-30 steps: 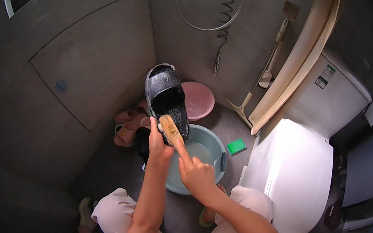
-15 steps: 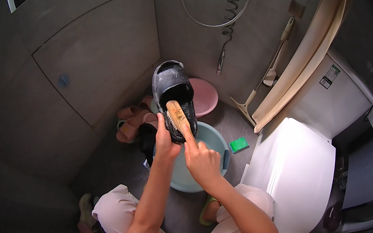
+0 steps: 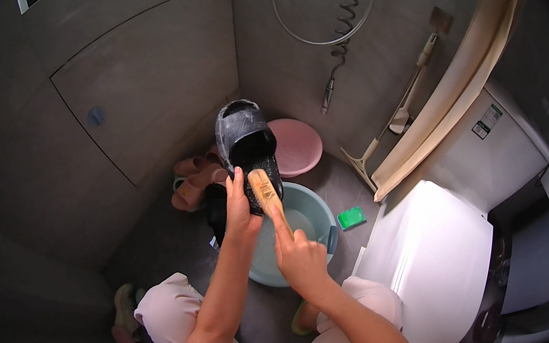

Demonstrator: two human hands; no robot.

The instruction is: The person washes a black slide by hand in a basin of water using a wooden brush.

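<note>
A black slide slipper [image 3: 238, 127], with whitish suds smeared over its strap, is held up in my left hand [image 3: 240, 210]. My fingers close round its heel end, the thumb along the side. My right hand [image 3: 302, 261] grips the handle of a wooden scrubbing brush [image 3: 264, 190]. The brush head lies over the slipper's footbed; its bristles are hidden beneath the wood. Below and behind both hands stands a light blue basin [image 3: 311, 209] with water in it. Another black slipper [image 3: 215, 209] is partly hidden left of my left wrist.
Behind the slipper sits a pink basin [image 3: 299, 148]. Pink slippers [image 3: 194, 188] stand by the left wall. A green soap box or sponge [image 3: 352, 218] lies right of the blue basin. The white toilet [image 3: 448, 268] bounds the right side; a floor squeegee [image 3: 364, 162] leans behind.
The slipper has shifted slightly left and down. My right hand has drawn the brush back toward me, lower on the footbed.
</note>
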